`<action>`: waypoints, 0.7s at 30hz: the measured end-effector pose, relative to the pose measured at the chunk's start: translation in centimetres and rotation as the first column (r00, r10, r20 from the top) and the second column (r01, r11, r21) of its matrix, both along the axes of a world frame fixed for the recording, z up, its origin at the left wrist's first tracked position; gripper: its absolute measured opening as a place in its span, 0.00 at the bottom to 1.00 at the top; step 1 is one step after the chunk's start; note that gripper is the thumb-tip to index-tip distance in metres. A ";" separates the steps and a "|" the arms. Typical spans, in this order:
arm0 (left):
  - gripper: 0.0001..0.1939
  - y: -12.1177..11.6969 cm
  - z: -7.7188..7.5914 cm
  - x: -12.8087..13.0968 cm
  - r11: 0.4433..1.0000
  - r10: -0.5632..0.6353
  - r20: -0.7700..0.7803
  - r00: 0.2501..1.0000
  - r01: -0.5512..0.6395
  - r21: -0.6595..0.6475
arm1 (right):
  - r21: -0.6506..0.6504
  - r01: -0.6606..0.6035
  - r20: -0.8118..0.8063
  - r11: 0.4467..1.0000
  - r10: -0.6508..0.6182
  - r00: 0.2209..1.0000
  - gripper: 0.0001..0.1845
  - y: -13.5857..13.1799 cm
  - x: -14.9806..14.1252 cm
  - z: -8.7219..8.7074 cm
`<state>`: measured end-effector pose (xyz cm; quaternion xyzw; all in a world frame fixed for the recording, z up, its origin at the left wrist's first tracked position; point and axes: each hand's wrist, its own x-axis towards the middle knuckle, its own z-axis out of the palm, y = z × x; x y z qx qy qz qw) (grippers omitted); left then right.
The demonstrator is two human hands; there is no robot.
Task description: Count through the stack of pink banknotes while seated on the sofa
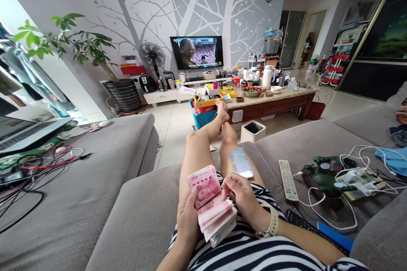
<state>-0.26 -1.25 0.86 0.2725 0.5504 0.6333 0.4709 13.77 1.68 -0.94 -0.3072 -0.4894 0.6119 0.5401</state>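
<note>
Sat on a grey sofa (140, 216), left hand (187, 220) clamped on banknotes (211, 207), right hand (243, 197) pinching their top edge.

Both forearms rise from 6 o'clock and meet over the lap: the left hand (187, 216) curls palm-up with thumb pressed forward, while the right hand (241, 194), wrist bent, pinches its fingertips toward 9 o'clock.
</note>
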 end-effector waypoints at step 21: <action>0.14 0.5 -1.7 -0.8 1.000 0.010 -0.274 0.962 -0.006 0.015 | 0.051 0.096 0.109 0.994 -0.101 0.989 0.11 0.4 0.0 0.0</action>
